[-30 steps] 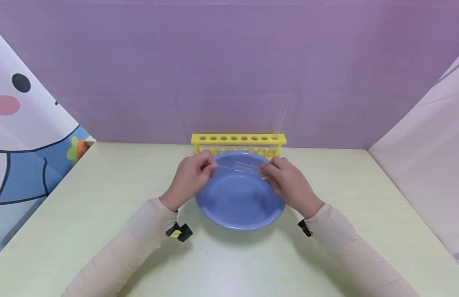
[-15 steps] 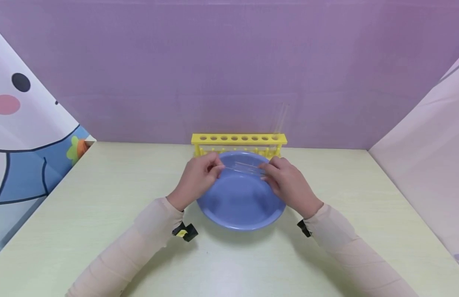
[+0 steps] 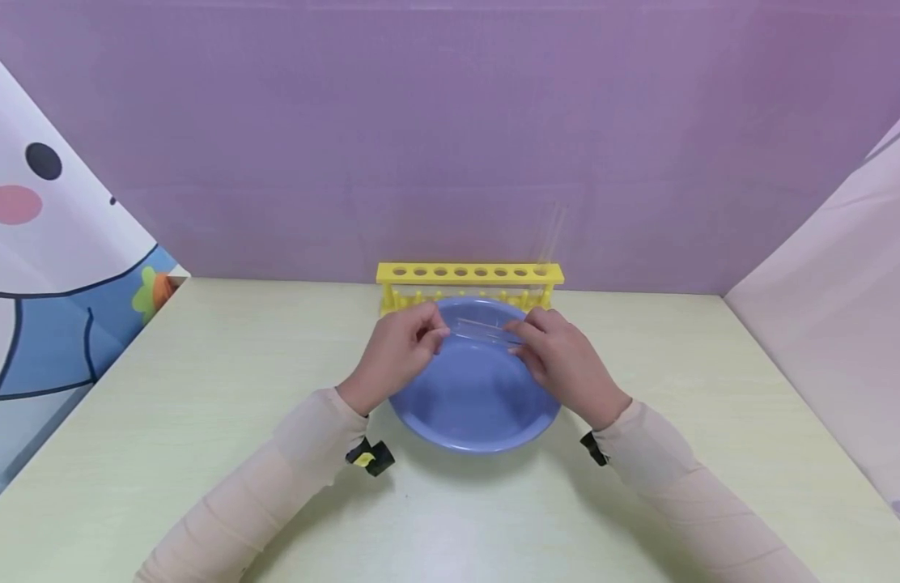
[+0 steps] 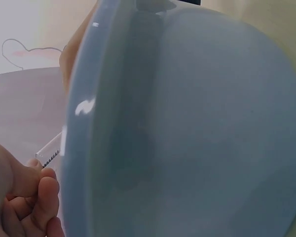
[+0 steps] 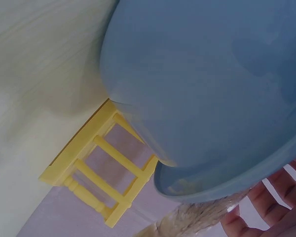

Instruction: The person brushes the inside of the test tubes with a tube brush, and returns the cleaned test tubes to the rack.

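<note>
Over the blue basin (image 3: 479, 405) in the head view, a clear glass test tube (image 3: 482, 331) lies nearly level between the hands. My right hand (image 3: 566, 364) grips it, fingers curled at its right end. My left hand (image 3: 399, 352) pinches the twisted wire of a test tube brush (image 4: 51, 158) right at the tube's mouth, as the left wrist view shows. Tan bristles of this brush show below the basin rim in the right wrist view, close to the right fingers (image 5: 271, 202). The basin's rim hides part of both hands in the wrist views.
A yellow test tube rack (image 3: 469, 274) stands behind the basin against the purple backdrop. Clear glass (image 3: 552, 235) rises from its rightmost hole. The basin rests on a pale wooden table (image 3: 261, 340), with patterned cloth (image 3: 49, 243) along the left side.
My left hand has moved to the right, up to the tube's mouth, and the length of wire showing between the hand and the tube has shrunk. The right hand has hardly moved.
</note>
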The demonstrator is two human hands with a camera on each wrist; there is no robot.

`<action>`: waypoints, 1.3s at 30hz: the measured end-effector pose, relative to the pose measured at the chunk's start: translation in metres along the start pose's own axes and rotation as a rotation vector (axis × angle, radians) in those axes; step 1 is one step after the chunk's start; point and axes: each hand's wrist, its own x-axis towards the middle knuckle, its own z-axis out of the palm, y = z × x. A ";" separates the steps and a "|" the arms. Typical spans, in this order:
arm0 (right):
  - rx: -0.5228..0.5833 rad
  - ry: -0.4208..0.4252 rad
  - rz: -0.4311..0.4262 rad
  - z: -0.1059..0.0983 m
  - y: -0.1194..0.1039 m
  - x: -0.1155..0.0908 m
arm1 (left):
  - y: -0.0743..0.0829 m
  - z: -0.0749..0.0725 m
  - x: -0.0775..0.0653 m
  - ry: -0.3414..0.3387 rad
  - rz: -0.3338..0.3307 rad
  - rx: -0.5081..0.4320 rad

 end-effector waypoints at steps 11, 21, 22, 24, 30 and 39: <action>-0.004 -0.005 0.003 0.000 -0.001 0.000 | 0.000 0.002 -0.001 -0.009 -0.007 0.008; 0.004 0.005 -0.013 0.000 0.000 0.000 | 0.002 -0.001 -0.002 0.011 0.028 0.038; 0.002 0.009 -0.018 0.000 0.000 0.000 | 0.002 -0.001 -0.002 0.016 0.035 0.046; -0.003 0.014 -0.024 0.000 0.001 -0.001 | 0.002 -0.001 -0.002 0.023 0.054 0.068; -0.015 0.023 -0.036 -0.001 0.002 0.000 | 0.002 0.000 -0.003 0.051 0.131 0.151; -0.047 0.025 -0.060 -0.001 0.003 0.000 | 0.000 -0.001 -0.002 0.088 0.237 0.226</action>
